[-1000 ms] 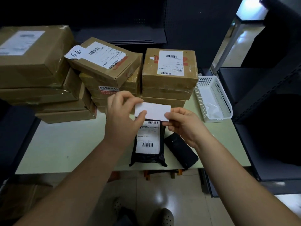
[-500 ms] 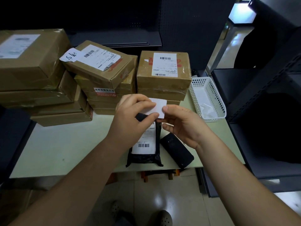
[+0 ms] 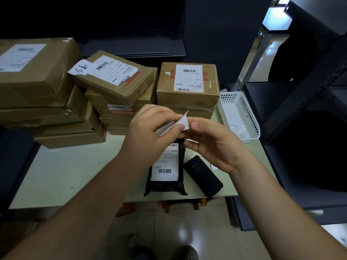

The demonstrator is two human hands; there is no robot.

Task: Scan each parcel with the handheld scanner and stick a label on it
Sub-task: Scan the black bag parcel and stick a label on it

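1. Dark shelves (image 3: pixel 131 47) stand behind a pale green table (image 3: pixel 65 175).
2. A white basket (image 3: pixel 252 117) with little holes in its sides sits at the right end of the table. It is just beside the right pile of boxes. Flat white paper pieces (image 3: pixel 238 128) lie on its bottom. I cannot tell what is on them.
3. Three piles of brown boxes fill the back of the table.
4. The left pile has a big box (image 3: pixel 33 81) on top.
5. The middle pile has a tilted box (image 3: pixel 112 81) on top. A small note (image 3: pixel 80 69) with writing on it hangs over one corner of that box.
6. The right pile has a square box (image 3: pixel 187 96) on top, with a white barcode paper on its lid.
7. A black bag (image 3: pixel 165 185) lies flat at the near edge of the table, in front of the piles. It also has a white barcode paper on top.
8. The black scanner (image 3: pixel 202 177) lies slanted on the table, just to the right of the bag. No hand touches it.
9. Both hands are up in the air above the far end of the bag.
10. The left hand (image 3: pixel 148 132) pinches a white sticker (image 3: pixel 180 123) between its thumb and fingers.
11. The right hand (image 3: pixel 212 145) pinches the other end of the sticker with its thumb and a finger.
12. One corner of the sticker pokes up between the two hands.
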